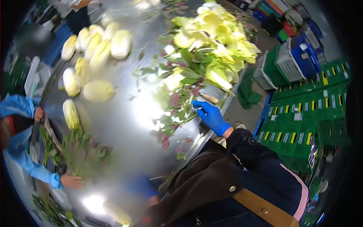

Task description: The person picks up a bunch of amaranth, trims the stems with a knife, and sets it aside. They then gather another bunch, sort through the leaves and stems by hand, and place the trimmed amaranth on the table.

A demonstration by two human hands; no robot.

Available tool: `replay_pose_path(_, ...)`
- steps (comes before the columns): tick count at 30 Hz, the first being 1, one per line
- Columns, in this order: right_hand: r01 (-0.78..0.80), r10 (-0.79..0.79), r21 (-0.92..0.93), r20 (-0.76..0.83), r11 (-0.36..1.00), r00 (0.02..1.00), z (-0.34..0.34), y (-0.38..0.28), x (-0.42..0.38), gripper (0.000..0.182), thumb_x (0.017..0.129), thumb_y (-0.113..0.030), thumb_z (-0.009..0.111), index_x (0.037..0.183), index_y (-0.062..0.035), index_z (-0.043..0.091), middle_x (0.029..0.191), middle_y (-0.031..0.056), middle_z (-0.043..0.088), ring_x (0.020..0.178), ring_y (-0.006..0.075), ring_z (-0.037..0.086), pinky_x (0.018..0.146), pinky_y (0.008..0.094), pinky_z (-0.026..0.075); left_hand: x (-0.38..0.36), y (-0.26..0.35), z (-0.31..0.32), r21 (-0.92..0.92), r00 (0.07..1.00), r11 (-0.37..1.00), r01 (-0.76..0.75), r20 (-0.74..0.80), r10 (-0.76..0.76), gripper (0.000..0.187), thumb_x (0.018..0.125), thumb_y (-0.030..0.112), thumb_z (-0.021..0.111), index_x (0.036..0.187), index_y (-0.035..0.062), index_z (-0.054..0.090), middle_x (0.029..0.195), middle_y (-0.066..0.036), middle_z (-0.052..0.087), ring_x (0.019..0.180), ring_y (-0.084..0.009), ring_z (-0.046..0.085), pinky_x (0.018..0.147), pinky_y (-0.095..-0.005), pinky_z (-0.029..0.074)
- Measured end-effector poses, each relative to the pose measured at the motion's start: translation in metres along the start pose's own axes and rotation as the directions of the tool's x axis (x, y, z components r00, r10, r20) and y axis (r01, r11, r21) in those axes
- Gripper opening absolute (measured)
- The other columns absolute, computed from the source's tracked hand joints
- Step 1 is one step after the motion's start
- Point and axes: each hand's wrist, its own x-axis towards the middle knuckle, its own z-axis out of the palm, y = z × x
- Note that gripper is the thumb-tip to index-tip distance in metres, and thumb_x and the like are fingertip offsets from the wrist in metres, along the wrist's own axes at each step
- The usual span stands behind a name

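Note:
My right hand [211, 116], in a blue glove, is at the table's near edge beside green and purple leafy stems [176, 108]. Its fingers are curved and apart, with nothing visible between them. A wooden handle [209, 98] lies just above these fingers. Lower down, my left hand [141, 187], also blue-gloved, is smeared by motion over the metal table [138, 159]; its fingers cannot be made out. Loose yellow-green cabbage leaves [215, 34] are heaped beyond my right hand. Several pale cabbage heads [100, 53] rest across the table.
At the left, a co-worker in blue sleeves [41, 174] has a hand by a leafy bunch [83, 149]. A single cabbage head [70, 114] lies above that bunch. Stacked green crates [295, 121] and a blue crate [302, 56] stand at the right. Another cabbage head [117, 213] is at the bottom.

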Motion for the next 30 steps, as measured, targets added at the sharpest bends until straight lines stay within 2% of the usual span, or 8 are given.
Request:
replay_pose_path(7,-0.019,-0.014,-0.23,-0.141,0.973,0.99,-0.078,0.035,-0.002,0.03,0.083,-0.009,0.057,0.113,-0.011,0.059,0.103,0.0088,0.063,0.086,0.023,0.062,0.075,0.0323,0.049,-0.008,0.194,0.011,-0.714,0.765,0.67,-0.206,0.309,0.564,0.085,0.077,0.019,0.066,0.141,-0.0033,0.016,0.147,-0.022,0.015,0.139,-0.0355,0.009,0.112,-0.0444,0.011)
replay_pose_path(11,0.1,-0.141,-0.423,-0.066,0.9,0.988,-0.082,0.069,0.032,0.03,0.082,-0.023,0.06,0.109,-0.0102,0.06,0.094,0.0105,0.061,0.087,0.0287,0.059,0.073,0.0393,0.047,0.011,0.184,0.013,-0.473,0.814,0.829,-0.298,0.328,0.48,0.097,0.07,0.024,0.073,0.143,-0.0014,0.014,0.148,-0.021,0.014,0.138,-0.0343,0.012,0.112,-0.0436,0.011)
replay_pose_path(13,0.086,-0.056,-0.524,0.073,0.847,0.996,-0.078,0.078,0.054,0.035,0.081,-0.028,0.06,0.11,-0.0086,0.059,0.09,0.012,0.06,0.085,0.0299,0.059,0.072,0.0416,0.047,0.012,0.188,0.008,-0.462,0.855,0.88,-0.105,0.411,0.318,0.103,0.066,0.026,0.076,0.143,-0.0013,0.013,0.148,-0.021,0.015,0.138,-0.0341,0.013,0.112,-0.0434,0.012)
replay_pose_path(19,0.126,-0.038,-0.184,0.422,0.975,0.906,-0.064,0.122,0.068,0.035,0.081,-0.033,0.055,0.106,-0.0085,0.056,0.099,0.0147,0.058,0.083,0.0355,0.059,0.073,0.0457,0.047,0.0,0.265,0.04,-0.289,0.83,0.9,-0.326,0.368,0.419,0.117,0.056,0.04,0.08,0.143,-0.0014,0.014,0.148,-0.021,0.017,0.137,-0.0357,0.015,0.111,-0.0452,0.014)
replay_pose_path(22,0.153,-0.12,-0.077,0.325,0.985,0.938,-0.095,0.134,0.073,0.04,0.078,-0.022,0.054,0.118,-0.0185,0.053,0.095,0.0127,0.056,0.083,0.0321,0.06,0.068,0.0439,0.048,0.004,0.322,0.08,-0.066,0.752,0.822,-0.566,0.368,0.548,0.125,0.054,0.062,0.075,0.143,-0.0018,0.016,0.147,-0.023,0.016,0.136,-0.0382,0.015,0.109,-0.0481,0.014)
replay_pose_path(27,0.077,-0.079,0.019,0.223,0.997,0.972,-0.202,0.156,0.104,0.039,0.085,-0.024,0.05,0.124,-0.0196,0.052,0.099,0.0092,0.058,0.085,0.0286,0.061,0.067,0.0417,0.05,0.012,0.455,0.15,-0.434,0.606,0.672,-0.6,0.302,0.736,0.129,0.052,0.066,0.075,0.142,-0.0035,0.015,0.146,-0.026,0.015,0.135,-0.0423,0.016,0.109,-0.0492,0.015)
replay_pose_path(29,0.264,-0.27,-0.093,-0.052,0.96,0.961,-0.212,0.192,0.128,0.044,0.086,-0.022,0.053,0.13,-0.0195,0.048,0.119,0.0062,0.055,0.092,0.0245,0.062,0.07,0.0342,0.052,0.011,0.5,0.197,-0.604,0.55,0.588,-0.538,0.277,0.788,0.127,0.053,0.066,0.074,0.142,-0.0034,0.014,0.147,-0.026,0.014,0.135,-0.0429,0.016,0.109,-0.0492,0.015)
replay_pose_path(30,-0.053,0.057,-0.025,0.193,0.998,0.98,-0.227,0.195,0.143,0.047,0.085,-0.026,0.053,0.131,-0.0202,0.047,0.131,0.007,0.048,0.109,0.0233,0.055,0.086,0.0335,0.048,0.013,0.516,0.225,-0.343,0.547,0.653,-0.676,0.36,0.755,0.126,0.059,0.072,0.065,0.143,-0.0019,0.007,0.147,-0.024,0.014,0.135,-0.042,0.014,0.11,-0.0476,0.015)
